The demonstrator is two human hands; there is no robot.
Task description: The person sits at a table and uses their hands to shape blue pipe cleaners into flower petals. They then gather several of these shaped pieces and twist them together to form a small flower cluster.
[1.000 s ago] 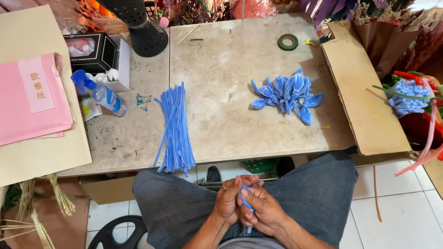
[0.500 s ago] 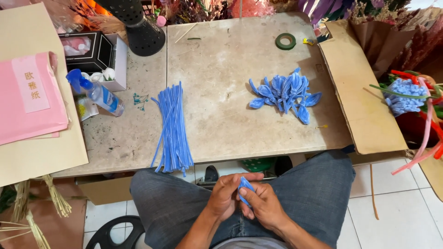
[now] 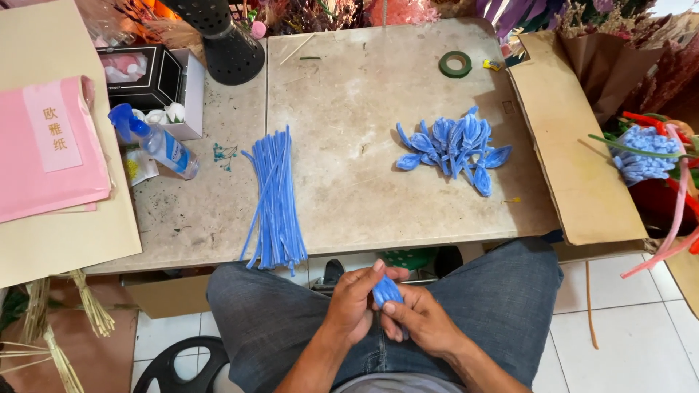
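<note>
We see the stone table [image 3: 364, 182], its bundle of blue pipe cleaners [image 3: 275, 200] at 11 o'clock from the hands and the pile of blue petals [image 3: 453, 145] at 1 o'clock. Over our lap, left hand [image 3: 354, 306] and right hand [image 3: 420, 322] together pinch 1 blue petal [image 3: 386, 291].

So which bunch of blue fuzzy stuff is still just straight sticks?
The bundle of straight blue pipe cleaners at the table's near edge, left of the hands. The pile of blue petals to the right is already bent into loops.

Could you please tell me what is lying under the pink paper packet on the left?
The pink paper packet lies on a flat cardboard sheet; whatever is beneath that sheet is covered.
</note>
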